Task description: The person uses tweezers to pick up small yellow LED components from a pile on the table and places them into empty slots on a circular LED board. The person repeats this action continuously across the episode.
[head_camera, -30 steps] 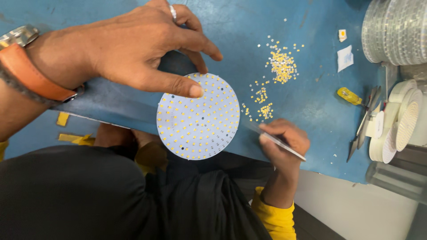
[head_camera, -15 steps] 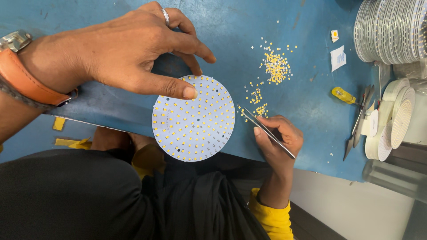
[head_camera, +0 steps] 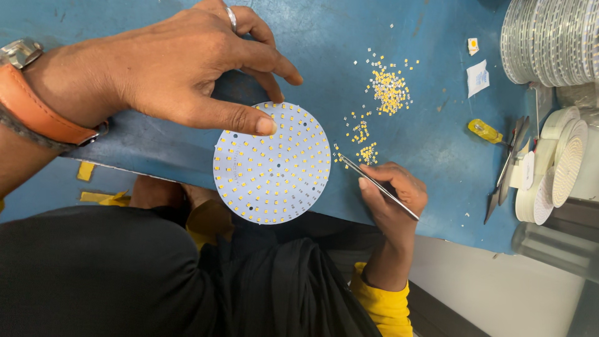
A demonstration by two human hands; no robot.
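Right hand [head_camera: 393,193], yellow sleeve, fingers pinched on tweezers [head_camera: 374,185]; tip sits just off the board's right edge, beside a small chip cluster [head_camera: 367,153]. Round white board [head_camera: 272,163] lies flat on the blue desk [head_camera: 156,146], overhanging its near edge. Left hand [head_camera: 181,62] arches over it, fingers spread, thumb pressing the board's top. Farther right: bigger chip pile [head_camera: 390,90], yellow-handled tool [head_camera: 485,131], tape rolls [head_camera: 555,165].

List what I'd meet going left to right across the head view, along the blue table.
Left hand with orange watch strap → round white board dotted with yellow chips → tweezers in the right hand → yellow-handled tool → stacked white discs.
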